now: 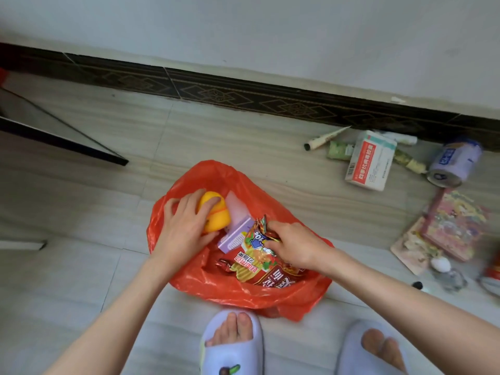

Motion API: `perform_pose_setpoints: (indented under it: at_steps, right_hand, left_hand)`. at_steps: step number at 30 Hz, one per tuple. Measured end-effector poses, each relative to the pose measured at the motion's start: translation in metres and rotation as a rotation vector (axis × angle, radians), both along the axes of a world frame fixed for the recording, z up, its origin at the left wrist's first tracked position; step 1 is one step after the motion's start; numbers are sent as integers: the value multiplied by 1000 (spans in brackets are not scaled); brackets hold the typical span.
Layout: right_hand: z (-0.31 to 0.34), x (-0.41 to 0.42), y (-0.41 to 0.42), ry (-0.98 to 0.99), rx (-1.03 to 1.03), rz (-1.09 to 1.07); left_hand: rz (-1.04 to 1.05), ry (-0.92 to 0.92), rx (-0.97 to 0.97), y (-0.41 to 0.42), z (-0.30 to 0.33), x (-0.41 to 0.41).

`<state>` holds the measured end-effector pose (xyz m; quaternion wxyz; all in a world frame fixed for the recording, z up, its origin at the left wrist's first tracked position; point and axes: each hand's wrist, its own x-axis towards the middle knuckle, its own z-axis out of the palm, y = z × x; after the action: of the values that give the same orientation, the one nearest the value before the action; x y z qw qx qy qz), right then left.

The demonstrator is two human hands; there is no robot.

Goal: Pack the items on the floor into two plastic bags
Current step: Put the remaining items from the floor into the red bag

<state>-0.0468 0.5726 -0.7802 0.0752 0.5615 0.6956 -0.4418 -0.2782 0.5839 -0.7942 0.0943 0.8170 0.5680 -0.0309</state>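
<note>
Head view: left grip (186, 226) clasps yellow container (215, 212), right grip (293, 246) pinches Chinese-lettered snack packet (259, 262).

**One head camera, looking steeply down at the floor**

There is a single view, taken from the person's head with a wide-angle lens. It faces forward and down, so the tiled floor (81, 280) fills most of the picture and the wall (270, 36) with its dark skirting (243, 97) bends across the top. Straight lines bow toward the edges. Both forearms reach in from the bottom, and the slippered feet (232, 345) lie at the lower edge, directly below the lens. The red bag (189, 272) sits near centre, close to the camera.
</note>
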Motion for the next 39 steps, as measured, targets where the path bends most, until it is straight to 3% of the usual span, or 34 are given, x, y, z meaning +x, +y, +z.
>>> perform_pose_setpoints:
  at_steps: [4, 6, 10, 13, 19, 24, 27, 32, 39]
  right_hand:
    - [-6, 1, -3, -47, -13, 173]
    - [-6, 2, -6, -6, -2, 137]
    - [-2, 32, 5, 121, 275, -322]
    - [-4, 72, 12, 58, 378, -540]
    - [-22, 151, 50, -146, 442, -929]
    - [-44, 177, 73, -172, 290, -1060]
    - [-55, 175, 78, -104, 245, -1034]
    - [-64, 177, 91, -43, 209, -1088]
    - [-32, 164, 70, 440, 285, -1216]
  left_hand:
    - [-19, 23, -61, -7, 0, -3]
    - [-17, 11, -90, -10, 1, -1]
    - [-79, -107, -18, -1, 15, 22]
    - [-140, -205, 8, 17, 23, 62]
    - [-136, -293, -94, 84, -2, 149]
    - [-157, -136, -61, 127, -32, 198]
    - [-179, -85, -60, 146, -42, 214]
    - [-34, -257, -96, 161, -58, 234]
    - [223, -572, -127, 150, -34, 215]
